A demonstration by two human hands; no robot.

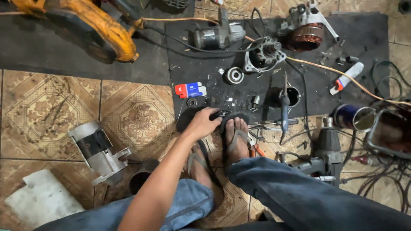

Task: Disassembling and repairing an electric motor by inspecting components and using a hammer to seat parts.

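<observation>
At the near edge of the black mat, our left hand reaches onto a small dark part.

We cannot tell whether the grip is pinched on that part or only resting there, since the fingers curl over it; our right hand is out of view. The part lies on the black mat, just off the toes of our sandalled foot. At ten o'clock from the hand sit a small bearing and a red, white and blue box; at one o'clock, a pulley and an alternator housing. We judge that a loose pick-up could flick the part among the scattered screws, or under the foot, or roll the bearing onto the tiled floor.
</observation>
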